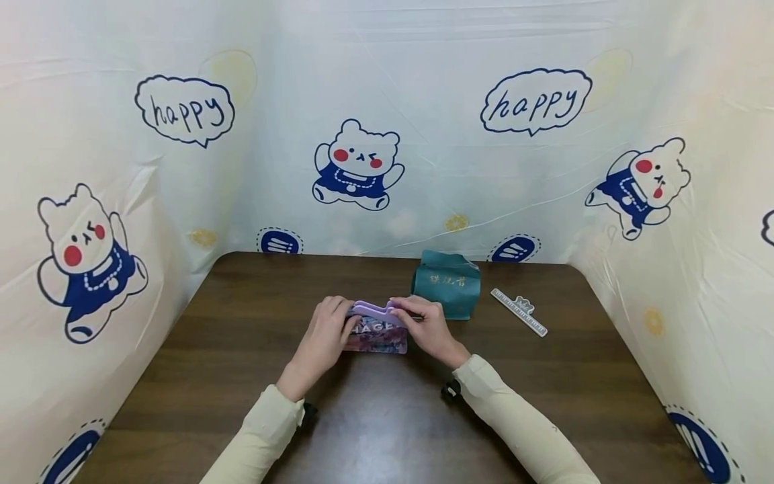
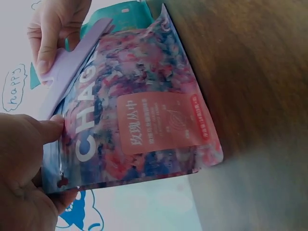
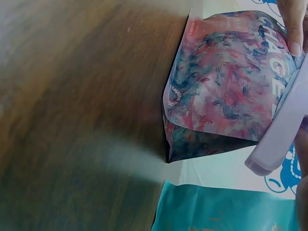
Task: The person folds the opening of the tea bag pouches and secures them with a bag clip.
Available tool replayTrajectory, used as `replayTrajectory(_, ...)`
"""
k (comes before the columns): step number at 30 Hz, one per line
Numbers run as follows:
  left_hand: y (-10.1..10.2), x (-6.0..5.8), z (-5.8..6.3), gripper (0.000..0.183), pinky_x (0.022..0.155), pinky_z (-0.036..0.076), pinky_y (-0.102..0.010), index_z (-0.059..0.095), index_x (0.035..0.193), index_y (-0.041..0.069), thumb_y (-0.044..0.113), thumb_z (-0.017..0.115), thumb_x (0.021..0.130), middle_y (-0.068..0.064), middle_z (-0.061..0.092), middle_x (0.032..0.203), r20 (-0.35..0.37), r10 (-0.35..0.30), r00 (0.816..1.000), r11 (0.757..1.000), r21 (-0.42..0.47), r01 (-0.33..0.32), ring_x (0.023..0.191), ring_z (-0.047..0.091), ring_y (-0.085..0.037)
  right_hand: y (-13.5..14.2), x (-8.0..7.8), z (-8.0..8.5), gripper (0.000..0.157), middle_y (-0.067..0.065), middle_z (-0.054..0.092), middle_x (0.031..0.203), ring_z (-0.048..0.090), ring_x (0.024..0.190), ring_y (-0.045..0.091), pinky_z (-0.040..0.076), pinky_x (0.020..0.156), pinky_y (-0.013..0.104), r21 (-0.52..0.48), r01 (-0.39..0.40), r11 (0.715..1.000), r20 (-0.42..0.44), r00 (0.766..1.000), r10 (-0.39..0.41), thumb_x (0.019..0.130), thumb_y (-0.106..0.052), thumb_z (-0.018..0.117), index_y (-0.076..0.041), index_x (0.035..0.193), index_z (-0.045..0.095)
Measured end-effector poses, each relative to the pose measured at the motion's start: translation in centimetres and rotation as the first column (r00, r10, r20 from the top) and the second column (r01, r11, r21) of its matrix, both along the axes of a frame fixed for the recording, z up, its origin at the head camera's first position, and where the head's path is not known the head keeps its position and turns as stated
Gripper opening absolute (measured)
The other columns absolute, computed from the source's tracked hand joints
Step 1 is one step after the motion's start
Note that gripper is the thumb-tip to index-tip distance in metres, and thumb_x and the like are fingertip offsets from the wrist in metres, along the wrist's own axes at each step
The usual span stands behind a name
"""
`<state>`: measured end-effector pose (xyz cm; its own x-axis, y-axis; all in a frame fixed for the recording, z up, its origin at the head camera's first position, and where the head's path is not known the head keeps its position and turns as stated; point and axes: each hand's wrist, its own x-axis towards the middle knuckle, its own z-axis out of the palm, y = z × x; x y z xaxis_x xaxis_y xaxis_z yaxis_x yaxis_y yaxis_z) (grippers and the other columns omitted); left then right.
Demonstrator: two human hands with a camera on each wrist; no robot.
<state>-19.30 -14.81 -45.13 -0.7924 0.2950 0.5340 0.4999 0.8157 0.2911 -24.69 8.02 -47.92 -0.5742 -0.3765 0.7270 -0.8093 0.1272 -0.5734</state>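
A floral pink-and-blue tea bag [image 1: 377,341] stands on the table, its printed front showing in the left wrist view. Along its top edge lies a lilac bag clip [image 1: 373,310]. My left hand [image 1: 325,334] pinches the bag's top corner, with the thumb on the front near the clip's end. My right hand [image 1: 431,331] grips the clip towards its other end. From the right wrist view, the clip [image 3: 281,130] sticks out past the bag's side. Whether the clip is locked, I cannot tell.
A green pouch [image 1: 447,286] stands behind my right hand. Farther right, a white ruler-marked clip [image 1: 520,312] lies flat on the brown wooden table [image 1: 242,376]. A printed cloth [image 1: 423,87] surrounds the table at the back and sides.
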Motion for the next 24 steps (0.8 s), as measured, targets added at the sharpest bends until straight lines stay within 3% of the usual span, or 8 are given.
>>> replayTrajectory(8, 0.4, 0.2, -0.6, 0.019, 0.083, 0.039, -0.043, 0.060, 0.105, 0.005, 0.015, 0.063, 0.090, -0.006, 0.057, 0.097, -0.030, 0.025, 0.999, 0.999, 0.039, -0.024, 0.094, 0.049, -0.024, 0.0, 0.1, -0.2, 0.028, 0.005, 0.069, 0.101, 0.065, 0.085, 0.014, 0.053, 0.071, 0.026, -0.013, 0.006, 1.000, 0.006, 1.000, -0.006, 0.084, -0.003, 0.065, -0.006, 0.111, 0.068)
replayTrajectory(15, 0.7, 0.1, -0.9, 0.017, 0.083, 0.039, -0.041, 0.060, 0.104, 0.003, 0.009, 0.063, 0.088, -0.007, 0.058, 0.097, -0.010, 0.050, 0.999, 0.994, 0.094, -0.049, 0.096, 0.048, -0.026, -0.7, 2.0, 2.6, 0.027, 0.016, 0.069, 0.095, 0.065, 0.081, 0.019, 0.053, 0.070, 0.027, -0.032, 0.013, 0.999, -0.012, 1.000, -0.013, 0.081, 0.008, 0.065, 0.002, 0.106, 0.068)
replayTrajectory(24, 0.8, 0.0, -0.9, 0.018, 0.084, 0.037, -0.041, 0.057, 0.103, -0.001, 0.007, 0.064, 0.088, -0.010, 0.057, 0.096, -0.006, 0.054, 0.998, 0.989, 0.135, -0.053, 0.092, 0.047, -0.026, -1.3, 2.0, 2.6, 0.028, 0.016, 0.069, 0.095, 0.066, 0.081, 0.020, 0.054, 0.071, 0.028, -0.069, 0.006, 0.998, -0.007, 1.000, -0.007, 0.081, 0.009, 0.064, 0.002, 0.108, 0.067)
